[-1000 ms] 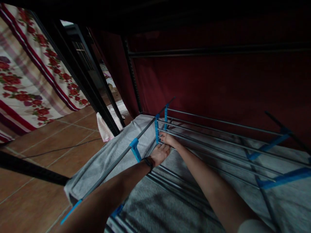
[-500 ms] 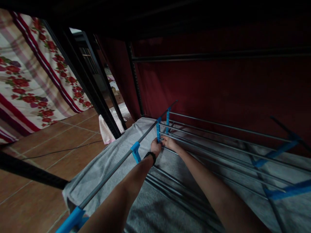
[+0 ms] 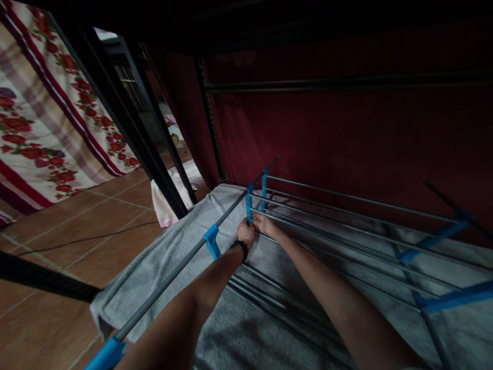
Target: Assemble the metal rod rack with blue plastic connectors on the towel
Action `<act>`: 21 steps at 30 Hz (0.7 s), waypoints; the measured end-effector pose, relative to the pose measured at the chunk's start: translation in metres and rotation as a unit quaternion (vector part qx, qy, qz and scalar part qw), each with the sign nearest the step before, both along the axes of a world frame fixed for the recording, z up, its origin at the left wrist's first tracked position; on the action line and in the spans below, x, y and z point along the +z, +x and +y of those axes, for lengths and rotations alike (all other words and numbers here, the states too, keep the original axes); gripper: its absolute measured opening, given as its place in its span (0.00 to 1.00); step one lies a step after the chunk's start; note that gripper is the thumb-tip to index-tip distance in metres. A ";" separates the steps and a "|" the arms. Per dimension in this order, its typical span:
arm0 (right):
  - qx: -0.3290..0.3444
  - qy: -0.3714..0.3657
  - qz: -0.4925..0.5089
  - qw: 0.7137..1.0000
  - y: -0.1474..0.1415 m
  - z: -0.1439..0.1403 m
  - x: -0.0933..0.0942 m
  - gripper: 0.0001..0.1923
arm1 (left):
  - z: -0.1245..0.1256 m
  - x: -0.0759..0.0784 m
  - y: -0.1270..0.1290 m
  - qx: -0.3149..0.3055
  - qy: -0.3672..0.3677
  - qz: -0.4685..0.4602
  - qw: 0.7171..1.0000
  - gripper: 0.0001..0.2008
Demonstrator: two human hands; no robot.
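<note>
Far left: floral curtain (image 3: 42, 118) hanging, tiled floor (image 3: 77, 231) below it, a black cable running across the tiles. Dark metal frame posts (image 3: 127, 128) stand between floor and work area.

Left of centre: grey towel (image 3: 162, 262) draped under the drying rack, its left edge hanging over the near side rail (image 3: 185, 259). A blue clip (image 3: 211, 241) sits on that rail.

Centre: left hand (image 3: 245, 234), black band at the wrist, is curled into a fist around the lower end of the blue bracket (image 3: 248, 204) where the rods meet the rail. Right hand (image 3: 264, 224) lies just beside it, touching or nearly so, fingers bent onto the nearest rod (image 3: 327, 236); in this dim light I cannot tell whether they fully close on it.

Right: remaining rods run to the far right, where further blue braces (image 3: 435, 239) cross them; dark red cloth (image 3: 346, 139) behind.

Judgement on technique: work appears to be at the bracket joint. Best to steady the bracket with the left hand while the right moves the rod in line with its socket, not sideways. Keep towel fabric out of the joint.
</note>
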State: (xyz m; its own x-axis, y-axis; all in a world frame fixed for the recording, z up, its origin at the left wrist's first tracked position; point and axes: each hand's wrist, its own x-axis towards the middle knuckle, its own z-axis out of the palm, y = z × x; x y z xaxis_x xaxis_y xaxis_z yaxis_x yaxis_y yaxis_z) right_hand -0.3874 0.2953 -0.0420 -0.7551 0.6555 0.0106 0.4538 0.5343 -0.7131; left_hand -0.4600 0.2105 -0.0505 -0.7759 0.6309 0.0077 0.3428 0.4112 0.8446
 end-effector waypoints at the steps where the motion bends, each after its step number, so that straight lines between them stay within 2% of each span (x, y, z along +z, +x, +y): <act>1: 0.001 0.001 -0.006 1.000 0.001 -0.001 0.002 0.22 | 0.000 0.001 0.000 0.000 -0.003 0.002 1.000 0.13; 11: 0.025 0.053 -0.051 0.997 0.019 -0.011 0.029 0.16 | 0.000 0.004 -0.007 -0.045 0.006 0.014 0.999 0.13; 14: 0.007 0.054 -0.067 0.996 0.029 -0.008 0.032 0.21 | 0.004 -0.002 -0.011 -0.028 0.006 0.026 0.999 0.11; 17: -0.011 0.054 -0.089 0.994 0.055 -0.003 0.033 0.25 | 0.006 -0.006 -0.015 -0.033 0.013 0.034 0.999 0.11; 21: 0.009 0.109 -0.170 0.979 0.106 -0.003 0.032 0.23 | 0.005 -0.006 -0.018 -0.045 0.023 0.022 0.998 0.11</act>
